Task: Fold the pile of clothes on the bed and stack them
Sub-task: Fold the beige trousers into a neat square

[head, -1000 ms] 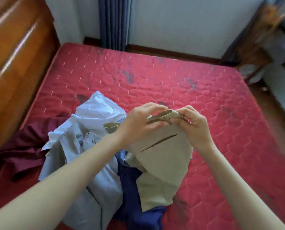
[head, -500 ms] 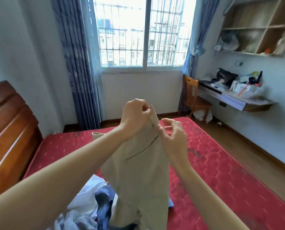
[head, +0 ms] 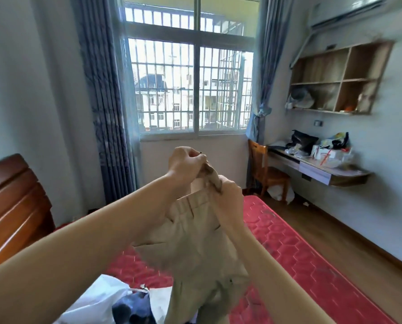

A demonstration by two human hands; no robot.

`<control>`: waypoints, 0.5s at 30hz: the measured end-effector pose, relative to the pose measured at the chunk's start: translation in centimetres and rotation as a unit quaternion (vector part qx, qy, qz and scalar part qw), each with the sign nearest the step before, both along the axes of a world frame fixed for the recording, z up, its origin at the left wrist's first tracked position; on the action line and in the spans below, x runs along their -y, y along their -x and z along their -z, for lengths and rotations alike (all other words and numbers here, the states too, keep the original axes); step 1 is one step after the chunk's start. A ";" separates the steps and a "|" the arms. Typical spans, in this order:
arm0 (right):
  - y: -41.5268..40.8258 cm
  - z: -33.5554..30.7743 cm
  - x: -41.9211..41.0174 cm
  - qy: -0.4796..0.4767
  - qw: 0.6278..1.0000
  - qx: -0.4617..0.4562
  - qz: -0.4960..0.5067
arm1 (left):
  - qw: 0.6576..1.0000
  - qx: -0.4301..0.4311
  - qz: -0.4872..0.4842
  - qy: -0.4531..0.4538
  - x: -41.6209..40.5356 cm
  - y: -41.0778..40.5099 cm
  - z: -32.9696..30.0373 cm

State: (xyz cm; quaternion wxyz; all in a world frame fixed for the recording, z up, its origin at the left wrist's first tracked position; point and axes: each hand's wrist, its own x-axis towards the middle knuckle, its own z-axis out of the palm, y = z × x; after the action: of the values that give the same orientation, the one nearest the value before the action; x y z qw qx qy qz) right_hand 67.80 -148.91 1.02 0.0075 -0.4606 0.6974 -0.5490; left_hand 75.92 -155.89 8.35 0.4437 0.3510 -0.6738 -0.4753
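Holding scattered items in its lower cubbies, the wall shelf (head: 335,78) sits at upper right. At frame centre, the left hand (head: 186,163) and right hand (head: 228,195) each pinch the waistband of beige trousers (head: 195,249), raised above the red mattress (head: 300,265); belt loops show, legs hanging creased. Remaining clothes pile (head: 115,302) lies lower left.

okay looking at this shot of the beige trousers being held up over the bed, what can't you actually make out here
- Head view: the legs of the beige trousers run off the bottom edge.
- The pile of clothes is cut by the bottom edge and hidden behind the trousers and the left forearm; its count is unclear.
- The right hand fingertips are buried in the waistband, and the left hand shows only its back.
- Desk clutter is too small to name.
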 end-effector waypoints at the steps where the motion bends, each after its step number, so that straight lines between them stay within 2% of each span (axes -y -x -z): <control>1: 1.5 0.0 -0.5 0.006 0.999 0.009 -0.045 | 0.999 0.009 0.022 0.027 -0.4 -0.6 -0.3; 3: 4.0 -0.3 -1.6 0.001 0.989 0.041 -0.139 | 0.991 0.051 0.053 0.111 -0.8 -1.9 -0.9; 6: 6.8 -0.8 -2.7 -0.020 0.960 0.087 -0.265 | 0.945 0.175 0.071 0.268 -0.9 -3.6 -1.0; 8: 8.0 -1.6 -3.3 -0.039 0.942 0.079 -0.323 | 0.937 0.199 0.125 0.259 -1.4 -3.8 -0.6; 10: 8.4 -2.9 -3.8 -0.062 0.926 0.078 -0.364 | 0.946 0.164 0.188 0.209 -2.1 -3.5 0.0; 12: 8.5 -4.1 -3.9 -0.079 0.919 0.070 -0.380 | 0.955 0.081 0.226 0.177 -2.6 -2.7 0.4; 13: 8.6 -4.7 -3.9 -0.083 0.918 0.067 -0.381 | 0.959 0.046 0.216 0.180 -2.8 -2.2 0.6; 15: 8.7 -5.7 -3.9 -0.091 0.926 0.060 -0.361 | 0.962 0.041 0.135 0.233 -3.0 -1.4 0.5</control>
State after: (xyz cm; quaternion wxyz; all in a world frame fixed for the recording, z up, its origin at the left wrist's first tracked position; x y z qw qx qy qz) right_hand 59.12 -145.04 6.73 0.2882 -0.6448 0.5292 -0.4702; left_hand 77.31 -152.91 7.86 0.4173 0.1625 -0.8246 -0.3457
